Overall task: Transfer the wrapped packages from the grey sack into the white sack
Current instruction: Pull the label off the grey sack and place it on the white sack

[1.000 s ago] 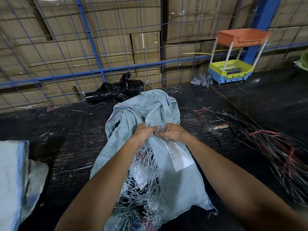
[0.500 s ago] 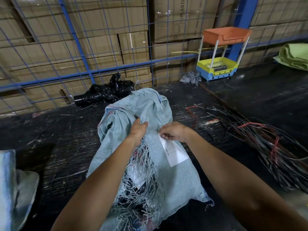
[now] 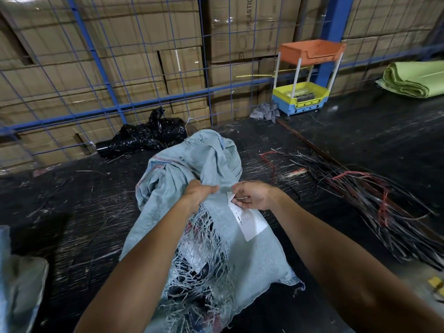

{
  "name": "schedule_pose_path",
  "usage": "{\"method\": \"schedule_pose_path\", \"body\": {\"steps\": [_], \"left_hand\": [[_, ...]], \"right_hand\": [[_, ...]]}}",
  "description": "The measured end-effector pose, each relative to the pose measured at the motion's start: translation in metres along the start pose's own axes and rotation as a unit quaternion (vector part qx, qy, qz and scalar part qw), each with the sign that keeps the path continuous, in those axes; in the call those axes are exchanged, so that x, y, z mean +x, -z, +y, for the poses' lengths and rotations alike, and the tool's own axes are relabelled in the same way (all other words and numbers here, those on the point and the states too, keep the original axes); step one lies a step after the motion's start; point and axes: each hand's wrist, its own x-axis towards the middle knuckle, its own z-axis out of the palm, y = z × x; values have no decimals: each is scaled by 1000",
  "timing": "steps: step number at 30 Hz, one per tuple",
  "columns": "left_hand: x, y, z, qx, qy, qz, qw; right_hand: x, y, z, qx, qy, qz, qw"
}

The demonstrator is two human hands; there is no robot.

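The grey woven sack (image 3: 254, 260) lies on the dark table in front of me, its near side torn into frayed strands. Through the tear I see wrapped packages (image 3: 194, 255), white and dark. My left hand (image 3: 198, 194) grips a fold of the sack's fabric at the top of the tear. A little to its right, my right hand (image 3: 252, 198) pinches the top edge of a white paper label (image 3: 252, 224) lying on the sack. A pale sack (image 3: 21, 284) shows at the left edge, only partly in view.
A black plastic bag (image 3: 144, 138) lies behind the sack by the blue wire fence (image 3: 115, 75), with cardboard boxes beyond. A tangle of dark and red straps (image 3: 374, 200) spreads on the right. A small orange-and-yellow rack (image 3: 305, 78) and folded green sacks (image 3: 418, 80) sit far right.
My hands have drawn apart. The right hand has shifted from the sack's fabric onto the label's top edge. The view has swung right, bringing the green sacks into sight.
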Motion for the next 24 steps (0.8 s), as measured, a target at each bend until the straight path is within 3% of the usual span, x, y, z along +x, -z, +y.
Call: {"method": "schedule_pose_path", "body": {"steps": [9, 18, 24], "left_hand": [[2, -3, 8, -86, -9, 19, 996], [10, 6, -5, -123, 13, 71, 990], [7, 3, -3, -131, 5, 57, 990]], "right_hand": [[11, -19, -8, -127, 20, 75, 989], [-3, 17, 24, 61, -77, 34, 995], [-3, 18, 30, 99, -82, 35, 991]]}}
